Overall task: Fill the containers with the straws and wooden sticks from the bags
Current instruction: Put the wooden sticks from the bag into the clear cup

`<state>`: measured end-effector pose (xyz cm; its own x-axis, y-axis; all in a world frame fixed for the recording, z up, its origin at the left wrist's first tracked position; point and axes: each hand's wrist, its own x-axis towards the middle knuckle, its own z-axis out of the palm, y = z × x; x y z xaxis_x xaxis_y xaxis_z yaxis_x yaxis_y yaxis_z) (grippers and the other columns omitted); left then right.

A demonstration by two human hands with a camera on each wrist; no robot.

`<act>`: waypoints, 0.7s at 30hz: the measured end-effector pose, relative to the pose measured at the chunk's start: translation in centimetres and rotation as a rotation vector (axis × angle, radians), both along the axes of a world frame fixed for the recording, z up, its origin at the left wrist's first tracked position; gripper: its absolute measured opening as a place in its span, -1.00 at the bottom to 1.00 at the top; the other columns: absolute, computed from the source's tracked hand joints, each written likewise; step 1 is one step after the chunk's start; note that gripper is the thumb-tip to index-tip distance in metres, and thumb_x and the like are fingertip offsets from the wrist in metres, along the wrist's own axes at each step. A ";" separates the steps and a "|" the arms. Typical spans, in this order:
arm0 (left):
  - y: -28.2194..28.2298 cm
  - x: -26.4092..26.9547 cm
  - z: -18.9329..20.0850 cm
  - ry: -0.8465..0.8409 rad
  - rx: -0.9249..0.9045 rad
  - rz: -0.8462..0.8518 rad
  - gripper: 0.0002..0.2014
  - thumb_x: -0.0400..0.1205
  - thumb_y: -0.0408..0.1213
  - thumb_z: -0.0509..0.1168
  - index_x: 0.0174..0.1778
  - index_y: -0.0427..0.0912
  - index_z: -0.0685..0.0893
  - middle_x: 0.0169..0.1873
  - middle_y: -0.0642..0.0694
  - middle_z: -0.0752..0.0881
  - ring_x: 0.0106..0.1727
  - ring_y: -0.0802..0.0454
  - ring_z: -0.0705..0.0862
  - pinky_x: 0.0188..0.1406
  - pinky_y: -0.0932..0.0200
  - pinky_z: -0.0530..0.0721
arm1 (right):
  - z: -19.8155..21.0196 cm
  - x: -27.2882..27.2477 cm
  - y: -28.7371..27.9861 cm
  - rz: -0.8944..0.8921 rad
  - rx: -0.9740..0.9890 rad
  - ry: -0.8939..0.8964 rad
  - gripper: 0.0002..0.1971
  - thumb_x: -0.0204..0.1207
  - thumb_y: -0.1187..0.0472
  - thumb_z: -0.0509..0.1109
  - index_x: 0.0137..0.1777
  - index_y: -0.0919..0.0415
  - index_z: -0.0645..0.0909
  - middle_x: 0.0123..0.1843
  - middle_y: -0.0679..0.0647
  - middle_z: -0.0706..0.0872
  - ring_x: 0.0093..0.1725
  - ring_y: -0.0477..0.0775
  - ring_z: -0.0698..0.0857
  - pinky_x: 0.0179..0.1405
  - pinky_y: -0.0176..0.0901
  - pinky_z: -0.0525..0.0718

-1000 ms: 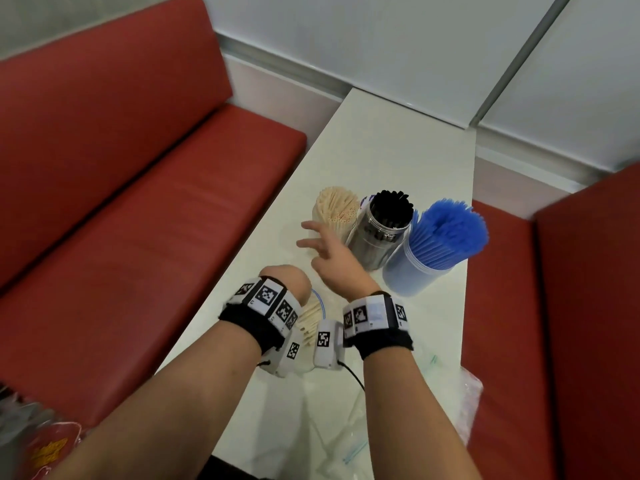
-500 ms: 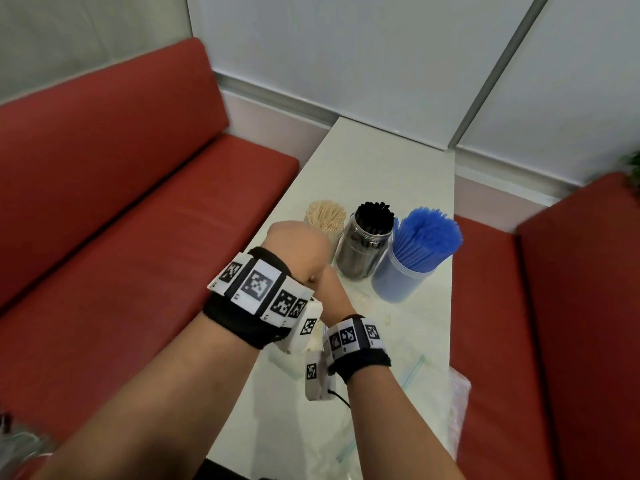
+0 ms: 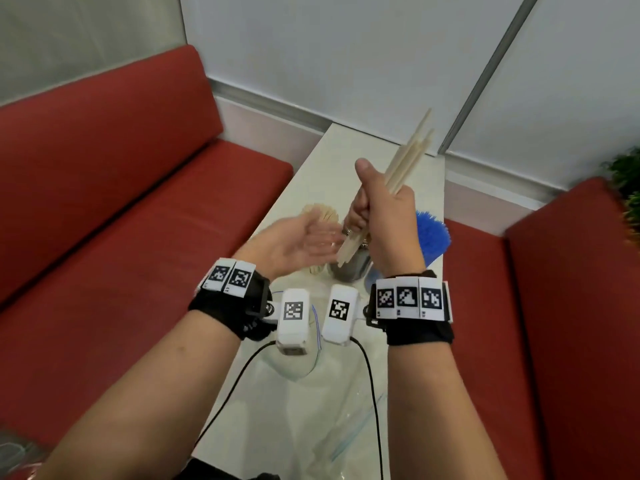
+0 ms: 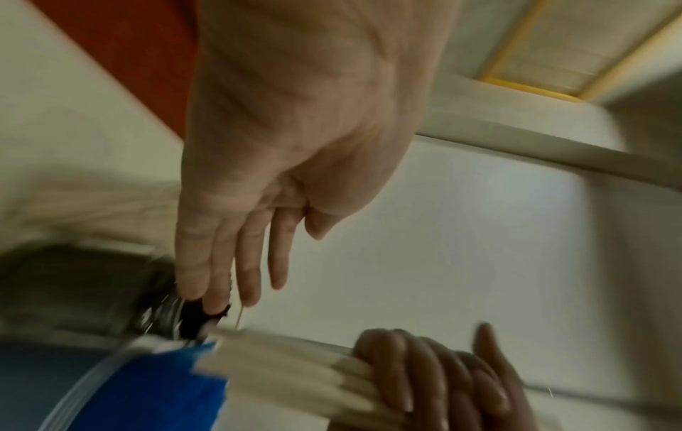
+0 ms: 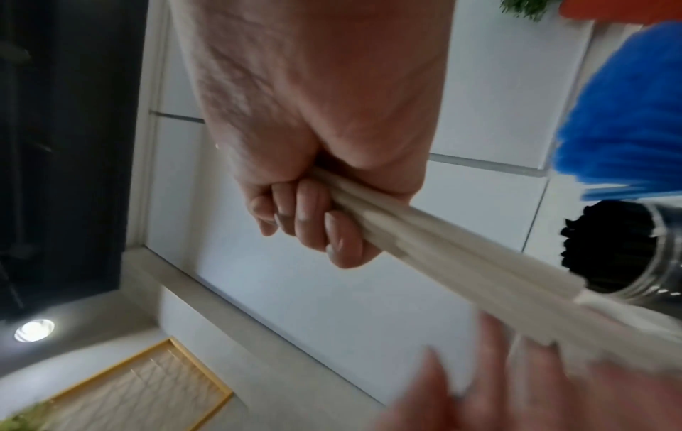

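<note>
My right hand [image 3: 377,209] grips a bundle of wooden sticks [image 3: 408,157] held up in the air, tilted, tips pointing up and to the right; the fist around the wooden sticks [image 5: 424,236] shows in the right wrist view. My left hand [image 3: 298,242] is open, palm up and blurred, its fingers [image 4: 229,262] straight beside the bundle's lower end [image 4: 280,370]. Behind the hands stand a container of wooden sticks [image 3: 320,213], a clear jar of black straws [image 5: 620,248] and a container of blue straws [image 3: 431,233].
The narrow white table [image 3: 346,161] runs between two red benches [image 3: 121,220], ending at a grey wall. Clear plastic bags [image 3: 332,420] lie on the table's near end, under my wrists. A green plant [image 3: 627,188] shows at the far right.
My right hand has risen from the table with a bundle of wooden sticks in its fist. My left hand has opened and turned palm up beside it.
</note>
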<state>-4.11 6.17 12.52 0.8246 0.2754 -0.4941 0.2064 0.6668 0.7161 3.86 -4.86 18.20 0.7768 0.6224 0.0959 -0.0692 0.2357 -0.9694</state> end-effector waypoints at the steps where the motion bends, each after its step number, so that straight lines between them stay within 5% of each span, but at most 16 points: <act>1: -0.5 0.0 -0.7 -0.028 -0.127 -0.055 -0.47 0.78 0.03 0.06 0.06 -0.40 0.71 0.02 -0.36 0.79 0.04 -0.27 0.79 0.01 -0.12 0.78 | 0.4 -0.1 0.0 0.013 0.001 -0.022 -0.47 0.62 -0.01 0.46 -0.54 0.08 0.36 -0.61 0.04 0.28 -0.62 0.04 0.29 -0.56 -0.19 0.34; 6: -2.2 0.3 -1.9 -0.159 -0.428 -0.145 -0.55 0.73 -0.15 0.20 0.04 -0.55 0.75 0.11 -0.46 0.72 0.14 -0.37 0.75 0.05 -0.16 0.78 | 0.6 -0.6 0.1 0.040 -0.026 -0.071 -0.49 0.66 0.05 0.44 -0.50 0.12 0.36 -0.59 0.05 0.31 -0.62 0.04 0.31 -0.53 -0.12 0.33; 10: -2.2 0.5 -1.8 -0.187 -0.464 -0.093 -0.72 0.65 -0.28 0.30 -0.04 -0.46 0.78 -0.07 -0.29 0.77 -0.06 -0.23 0.82 -0.09 -0.05 0.83 | 0.3 -0.5 -0.1 0.071 -0.041 -0.118 -0.59 0.62 0.14 0.49 -0.42 0.10 0.43 -0.51 0.02 0.44 -0.52 0.05 0.40 -0.43 -0.09 0.45; 16: -1.8 1.2 -2.5 -0.098 -0.408 -0.057 -0.69 0.75 -0.24 0.23 -0.13 -0.40 0.74 -0.26 -0.21 0.72 -0.32 -0.06 0.77 -0.46 0.23 0.77 | 0.4 -0.6 -0.4 0.107 -0.090 -0.159 -0.69 0.67 0.14 0.44 -0.31 0.18 0.56 -0.43 0.08 0.52 -0.41 0.03 0.48 -0.32 -0.13 0.55; 18: -1.5 1.3 -2.9 -0.080 -0.403 -0.087 -0.69 0.76 -0.15 0.20 -0.13 -0.32 0.67 -0.34 -0.15 0.65 -0.49 0.11 0.62 -0.67 0.42 0.56 | 0.0 -0.6 -0.4 0.105 -0.141 -0.150 -0.67 0.71 0.10 0.39 -0.26 0.27 0.58 -0.43 0.14 0.51 -0.41 0.06 0.49 -0.36 -0.17 0.54; 21: -1.0 1.2 -4.3 -0.049 -0.285 -0.148 -0.65 0.67 0.04 0.26 -0.20 -0.20 0.60 -0.42 -0.03 0.50 -0.65 0.27 0.31 -0.82 0.46 0.15 | -0.9 -0.1 -0.5 0.145 -0.251 -0.179 -0.61 0.73 0.10 0.36 -0.23 0.40 0.59 -0.36 0.26 0.57 -0.36 0.17 0.55 -0.46 -0.28 0.53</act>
<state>-2.90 5.13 8.22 0.8702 0.0071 -0.4926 0.2856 0.8076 0.5161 3.75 -5.32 17.35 0.6631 0.7466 0.0528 0.0920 -0.0114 -0.9957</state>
